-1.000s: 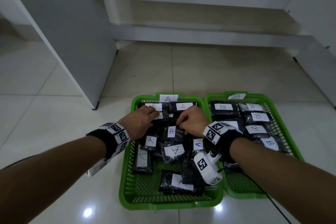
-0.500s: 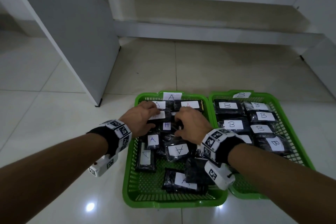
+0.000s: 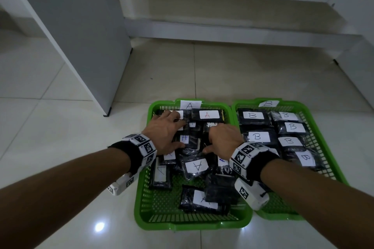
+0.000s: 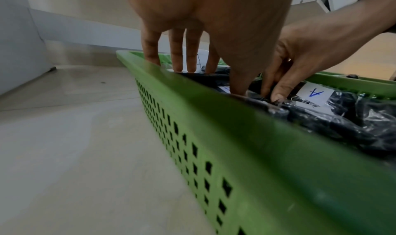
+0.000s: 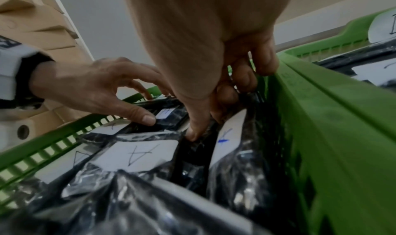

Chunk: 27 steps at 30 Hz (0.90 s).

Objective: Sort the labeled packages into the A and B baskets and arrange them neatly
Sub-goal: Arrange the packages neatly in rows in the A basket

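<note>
head: high, looking down — baskets | wrists: low, close, perhaps blurred | shared: A basket (image 3: pixel 141 194)

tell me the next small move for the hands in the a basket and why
Probably slide the black wrapped package under both hands up against the far row. The left hand and right hand flank it, and the green plastic A basket's near packages lie skewed, unlike the B basket's rows.

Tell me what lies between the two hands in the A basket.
Head view: between left hand and right hand lies a black package with a blue A label, in the A basket.
</note>
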Tool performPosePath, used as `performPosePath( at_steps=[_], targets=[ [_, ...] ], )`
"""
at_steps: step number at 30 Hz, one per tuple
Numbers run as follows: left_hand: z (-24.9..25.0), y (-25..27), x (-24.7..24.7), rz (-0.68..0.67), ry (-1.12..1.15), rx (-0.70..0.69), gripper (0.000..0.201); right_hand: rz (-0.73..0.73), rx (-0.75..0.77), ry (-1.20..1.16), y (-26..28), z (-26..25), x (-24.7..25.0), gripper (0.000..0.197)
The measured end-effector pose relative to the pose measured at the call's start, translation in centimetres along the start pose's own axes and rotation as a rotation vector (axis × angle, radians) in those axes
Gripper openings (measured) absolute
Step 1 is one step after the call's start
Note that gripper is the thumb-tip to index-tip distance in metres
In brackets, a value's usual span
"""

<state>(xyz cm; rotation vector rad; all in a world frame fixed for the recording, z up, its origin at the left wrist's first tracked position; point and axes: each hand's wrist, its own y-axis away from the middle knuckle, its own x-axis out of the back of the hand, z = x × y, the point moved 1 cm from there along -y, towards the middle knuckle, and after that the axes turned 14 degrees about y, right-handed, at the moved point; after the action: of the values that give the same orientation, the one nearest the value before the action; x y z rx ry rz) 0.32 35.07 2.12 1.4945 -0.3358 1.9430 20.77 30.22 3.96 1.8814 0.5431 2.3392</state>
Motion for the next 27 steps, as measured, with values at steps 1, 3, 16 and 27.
performPosePath(
  at_steps=[1, 3, 16, 27],
  targets=[
    [0.1, 0.0, 0.0, 0.001, 0.001, 0.001, 0.078, -0.006, -0.006, -0.011, 0.1, 0.0, -0.2, 0.044],
    [0.1, 0.1, 0.0, 0.004, 0.005, -0.001, 0.078, -0.021, -0.035, -0.058, 0.2, 0.0, -0.4, 0.044],
    [0.4, -0.2, 0.1, -0.008, 0.041, 0.018, 0.073, 0.042, -0.019, 0.025, 1.6, -0.7, -1.6, 0.046],
    [0.3, 0.4, -0.1, 0.028, 0.026, -0.008, 0.08, 0.02, -0.052, -0.228, 0.4, 2.7, 2.1, 0.022]
  ],
)
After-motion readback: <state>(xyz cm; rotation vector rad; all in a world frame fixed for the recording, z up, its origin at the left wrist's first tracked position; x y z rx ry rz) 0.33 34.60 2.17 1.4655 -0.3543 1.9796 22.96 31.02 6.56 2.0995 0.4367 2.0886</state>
